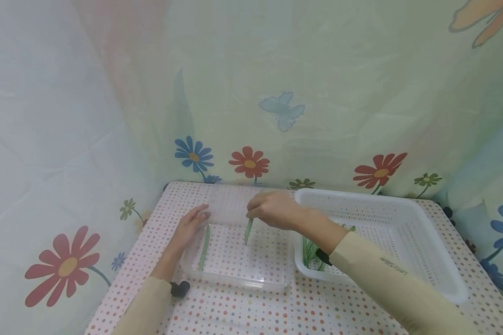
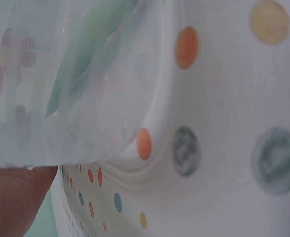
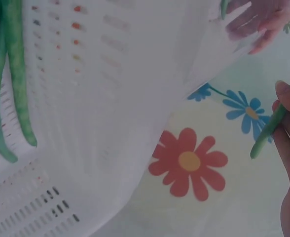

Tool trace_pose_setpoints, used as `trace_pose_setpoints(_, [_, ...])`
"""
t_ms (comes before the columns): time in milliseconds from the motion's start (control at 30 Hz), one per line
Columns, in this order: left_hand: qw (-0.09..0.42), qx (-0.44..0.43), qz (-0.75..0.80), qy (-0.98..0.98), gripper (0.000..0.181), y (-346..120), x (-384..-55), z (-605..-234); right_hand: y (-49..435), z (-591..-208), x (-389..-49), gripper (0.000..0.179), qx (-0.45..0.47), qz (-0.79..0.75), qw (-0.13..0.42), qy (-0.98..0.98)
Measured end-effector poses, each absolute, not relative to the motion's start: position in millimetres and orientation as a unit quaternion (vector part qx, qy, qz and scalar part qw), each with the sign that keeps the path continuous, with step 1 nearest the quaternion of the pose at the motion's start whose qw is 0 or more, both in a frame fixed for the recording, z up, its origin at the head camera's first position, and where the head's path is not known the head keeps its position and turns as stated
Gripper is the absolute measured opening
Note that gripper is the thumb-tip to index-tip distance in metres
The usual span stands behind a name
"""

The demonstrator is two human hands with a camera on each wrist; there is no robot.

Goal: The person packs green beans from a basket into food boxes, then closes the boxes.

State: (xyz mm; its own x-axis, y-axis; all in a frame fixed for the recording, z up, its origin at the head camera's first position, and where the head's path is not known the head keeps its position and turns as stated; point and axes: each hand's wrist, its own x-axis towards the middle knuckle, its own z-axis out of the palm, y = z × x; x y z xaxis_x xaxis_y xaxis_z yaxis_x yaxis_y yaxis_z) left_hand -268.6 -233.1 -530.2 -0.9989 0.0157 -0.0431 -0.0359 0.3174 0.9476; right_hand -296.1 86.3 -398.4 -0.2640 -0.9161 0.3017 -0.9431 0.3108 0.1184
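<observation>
One dotted tabletop (image 1: 251, 311), floral sheeting (image 1: 339, 107) behind; right fingers (image 1: 256, 203) pinch a green bean (image 1: 248, 231), left fingers (image 1: 196, 212) lie extended.

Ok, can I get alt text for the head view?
A person's right hand pinches a green bean over a clear plastic container, where another bean lies near the left side. The left hand is at that side; to the right, on the same dotted tablecloth, a white basket holds more beans.
</observation>
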Motion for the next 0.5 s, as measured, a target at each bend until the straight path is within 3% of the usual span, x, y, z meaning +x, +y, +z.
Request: trace_pose_setpoints(500, [0.032,-0.001,0.602,0.798,0.040,-234.8,-269.3,-531.2,49.2,-407.4,-286.7,0.023,0.587,0.008,0.094,-0.804])
